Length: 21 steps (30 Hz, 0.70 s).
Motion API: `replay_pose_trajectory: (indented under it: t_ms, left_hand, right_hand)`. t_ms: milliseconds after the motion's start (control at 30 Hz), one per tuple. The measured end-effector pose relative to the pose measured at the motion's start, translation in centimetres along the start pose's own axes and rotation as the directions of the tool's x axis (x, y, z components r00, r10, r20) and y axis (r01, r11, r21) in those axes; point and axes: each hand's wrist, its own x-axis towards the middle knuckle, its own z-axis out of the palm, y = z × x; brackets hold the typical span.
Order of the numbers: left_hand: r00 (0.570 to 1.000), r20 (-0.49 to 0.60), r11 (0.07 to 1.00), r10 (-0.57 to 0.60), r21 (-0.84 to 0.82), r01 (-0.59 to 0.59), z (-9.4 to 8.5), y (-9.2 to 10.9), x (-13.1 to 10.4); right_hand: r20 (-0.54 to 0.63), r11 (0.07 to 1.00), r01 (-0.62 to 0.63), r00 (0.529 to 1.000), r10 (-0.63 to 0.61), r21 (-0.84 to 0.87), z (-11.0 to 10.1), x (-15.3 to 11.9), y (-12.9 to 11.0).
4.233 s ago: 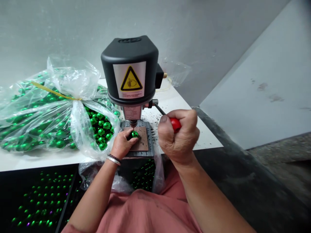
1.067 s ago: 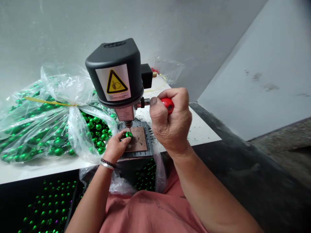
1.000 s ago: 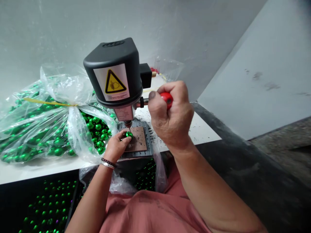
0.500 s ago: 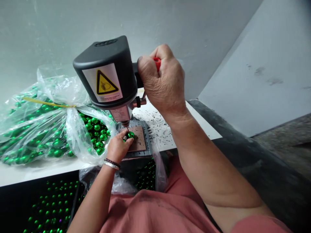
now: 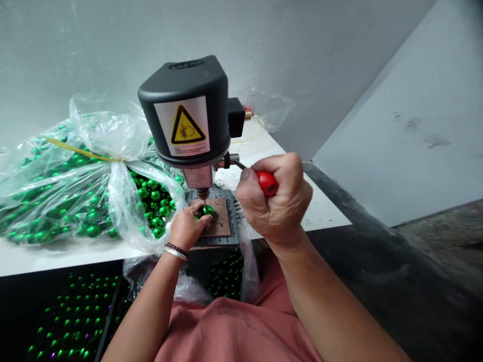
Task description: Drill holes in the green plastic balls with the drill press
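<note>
A black bench drill press (image 5: 184,110) with a yellow warning label stands in front of me. My right hand (image 5: 277,196) is closed in a fist around its red-knobbed feed lever (image 5: 267,184), at the right of the machine. Under the drill bit (image 5: 205,201), my left hand (image 5: 187,225) pinches a shiny green ball (image 5: 208,210) between thumb and fingers. The ball rests on a brown board (image 5: 219,223) on the grey drill base (image 5: 234,229). The bit's tip meets the top of the ball; how deep it goes I cannot tell.
Left of the drill lies a clear plastic bag (image 5: 121,201) full of green balls, bound with a yellow tie (image 5: 77,150). Dark shavings litter the white table (image 5: 324,213). Below the table edge, dark trays hold rows of green balls (image 5: 77,309). A wall rises behind.
My right hand has pulled the red-knobbed lever down and toward me. The left hand keeps the ball under the bit. The view has shifted slightly, so the drill appears further right.
</note>
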Motion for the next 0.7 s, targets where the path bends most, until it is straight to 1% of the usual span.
replay_pose_trajectory:
  t_ms: [100,167,333,467,567,700]
  left_hand:
    - [0.998,0.030,0.990,0.049,0.134,-0.052,-0.2,0.3,-0.1]
    - [0.998,0.035,0.986,0.055,0.156,-0.060,-0.3,0.4,-0.2]
    - [0.998,0.038,0.987,0.042,0.156,-0.048,-0.4,0.4,-0.2]
    - [0.999,0.037,0.987,0.039,0.152,-0.044,-0.3,0.3,-0.2]
    - [0.998,0.038,0.989,0.048,0.138,-0.053,-0.2,0.1,-0.2]
    - [0.999,0.034,0.989,0.032,0.146,-0.037,-0.1,0.0,-0.1]
  right_hand:
    - [-0.005,1.000,0.019,1.000,-0.019,-0.012,0.1,-0.9,0.2]
    - [-0.008,1.000,0.010,1.000,-0.010,-0.019,0.1,-1.4,0.2]
    - [-0.033,0.999,-0.036,0.999,0.036,-0.019,0.3,-2.3,0.0]
    - [-0.058,0.999,-0.039,0.998,0.038,-0.016,0.6,-3.0,0.0]
    - [-0.072,0.998,-0.049,0.996,0.050,0.026,0.8,-3.5,0.1]
    - [-0.065,0.992,-0.082,0.994,0.088,0.097,1.1,-4.1,0.2]
